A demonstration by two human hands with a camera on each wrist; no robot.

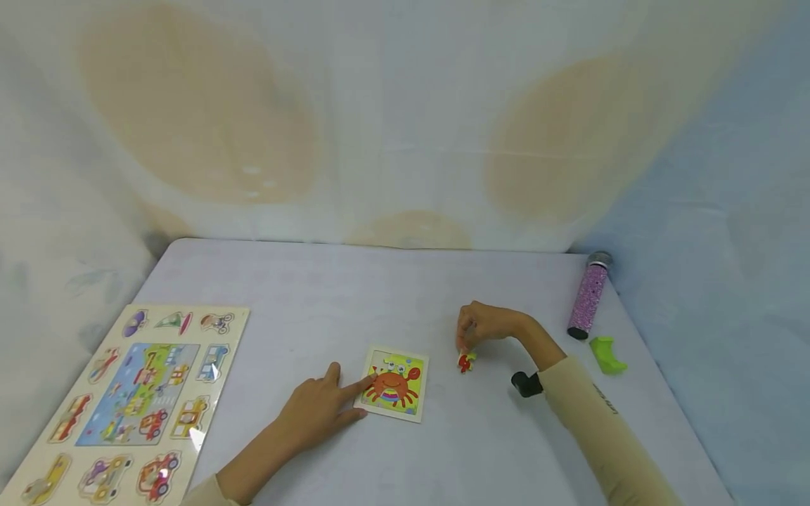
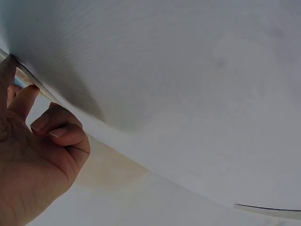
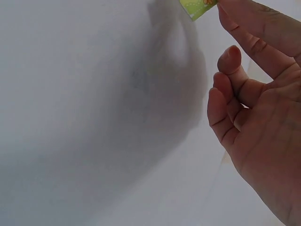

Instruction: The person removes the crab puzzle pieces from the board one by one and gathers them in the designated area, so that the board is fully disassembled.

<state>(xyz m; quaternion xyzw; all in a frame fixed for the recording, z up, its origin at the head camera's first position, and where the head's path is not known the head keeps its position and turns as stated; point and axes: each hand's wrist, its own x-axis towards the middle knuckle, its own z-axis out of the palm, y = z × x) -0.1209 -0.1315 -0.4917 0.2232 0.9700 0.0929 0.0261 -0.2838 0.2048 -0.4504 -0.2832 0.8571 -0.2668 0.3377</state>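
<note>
A small square crab puzzle [image 1: 391, 388] with a pale frame lies flat on the white table. My left hand [image 1: 319, 407] reaches to its left side, with the straight index finger on the picture and the thumb at the lower left corner. The other fingers of that hand [image 2: 42, 155] are bent in the left wrist view. To the right of the puzzle, my right hand [image 1: 482, 325] pinches a small red and yellow-green puzzle piece [image 1: 466, 362] close over the table. In the right wrist view, a green printed corner of the piece [image 3: 197, 8] shows at the fingertips.
A large vehicle puzzle board [image 1: 215, 400] lies at the left. Toward the right edge are a microphone [image 1: 589, 299] with a glittery purple handle and a light green curved block [image 1: 606, 355]. A small black object [image 1: 526, 384] shows beside the right sleeve [image 1: 595, 422].
</note>
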